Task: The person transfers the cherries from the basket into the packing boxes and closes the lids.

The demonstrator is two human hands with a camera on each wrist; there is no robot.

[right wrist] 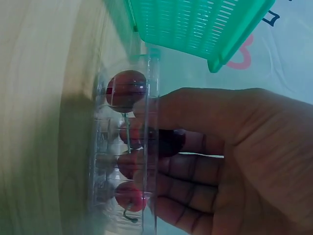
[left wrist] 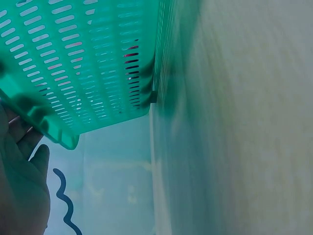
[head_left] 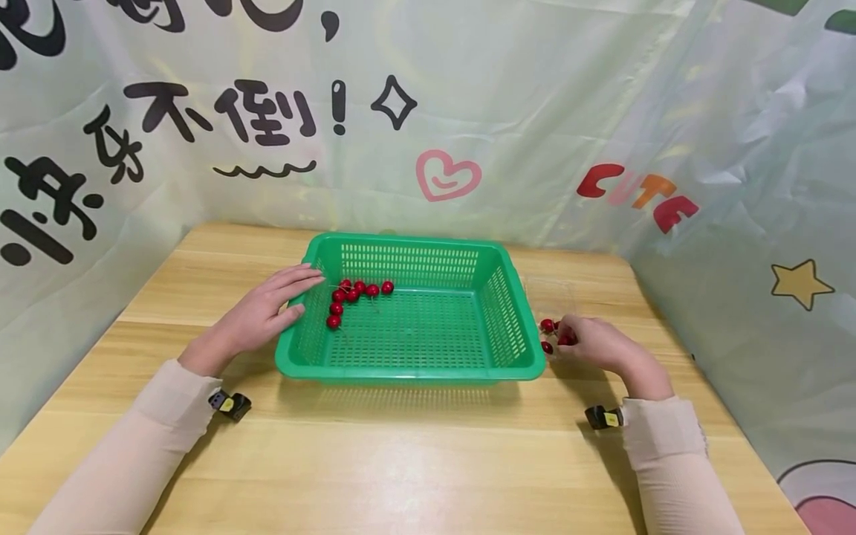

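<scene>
Firstly, the green rectangular basket of perforated plastic (head_left: 421,331) stands on the pale wood-grain table (head_left: 401,453); eight round, glossy red cherries (head_left: 372,290) lie inside it, grouped toward the left wall and far left corner, with the remainder of its floor bare. Just beside its right end sits a shallow clear plastic box (right wrist: 153,73); at least four red cherries with thin stems are counted in it from the right wrist, though the transparent wall and the fingers blur the tally and more may be hidden. The right hand (head_left: 598,345) reaches in at the box, thumb and fingers closed about one dark red cherry (right wrist: 172,143); the left hand (head_left: 277,297) grasps nothing, its fingers extended and resting on the basket's left rim. From the head, the basket's right rim and the right hand obstruct part of the box; two cream sleeves (head_left: 160,416) are noted, with one small black device (head_left: 229,406) beneath each cuff; a pale printed cloth (head_left: 521,111) encloses the table behind.
</scene>
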